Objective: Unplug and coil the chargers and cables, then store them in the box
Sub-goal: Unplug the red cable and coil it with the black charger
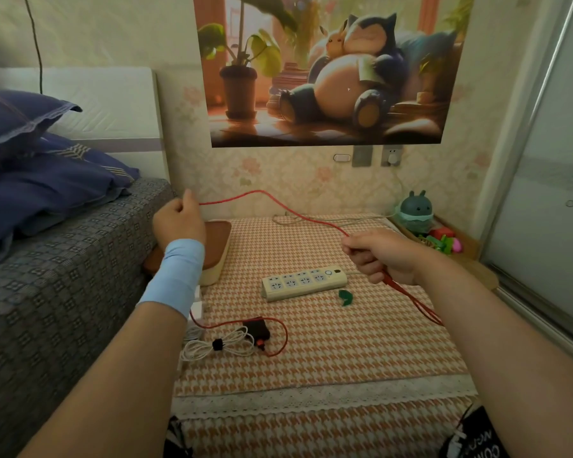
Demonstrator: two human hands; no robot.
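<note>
Forearms enter from 7 and 5 o'clock over a checked cloth (344,352) on the table.

Left hand (179,223) (blue wristband (176,276) just below it): at 10 o'clock, raised above the box (217,246). Fingers curled, thumb and fingertips pinching one end of the red cable (268,196).

Right hand (381,256): at 3 o'clock, off the table, fist wrapped round the same cable. Several red strands leave the bottom of the fist and hang toward 4 o'clock – gathered loops, count unclear.

Between the hands the cable rises in an arc, then slopes down to the right fist, clear of the cloth.

Box: cream body, brown top, at the table's 9 o'clock edge, partly hidden by the left wrist.

On the cloth:
- strip (303,280) at centre, lying flat, slightly angled.
- green scrap (345,297) just beside it at 4 o'clock.
- charger (257,328), black, at 7 o'clock; a red lead (285,335) curves round it. Whether this is part of the held cable, I cannot tell.
- white cable (219,347), coiled and tied with a dark strap, touching the charger's 8 o'clock side.

Toy (414,209) stands at 1 o'clock, well apart from both hands.
</note>
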